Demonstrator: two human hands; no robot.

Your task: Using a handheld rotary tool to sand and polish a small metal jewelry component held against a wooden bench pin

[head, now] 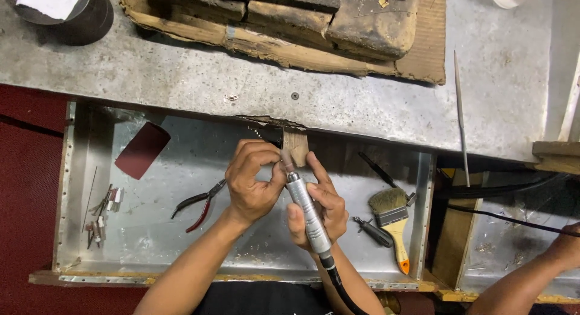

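Over the middle of a shiny metal tray point(151, 242), two bare hands meet close together by a small wooden peg point(296, 144) that sticks out from the bench edge at twelve o'clock. The right hand point(320, 209) is wrapped tight around a smooth, round, silver hand tool point(307, 212), which slants up to eleven o'clock. A black hose point(341, 288) runs from its bottom end toward six o'clock. The tool's thin tip point(286, 161) sits right by the peg. The left hand point(254, 182) is curled, with its fingers pinched together beside the tip; what it pinches is too small to see. At nine o'clock from the hands lie pliers point(199, 205) with red and black handles. Farther out at nine o'clock are little thin metal bits point(103, 215), and at ten o'clock a flat dark red sheet point(142, 149) with rounded corners. At three o'clock lie a paint brush point(393, 221) with soft tan bristles and an orange tip, a small black tool point(373, 231), and a thin black stick point(377, 169). Up at twelve o'clock, on the scratched grey bench top point(181, 79), rough dark blocks point(362, 19) sit on a worn wooden board point(423, 55). A long thin metal file point(461, 122) lies at two o'clock. Another person's arm point(531, 273) shows at four o'clock.
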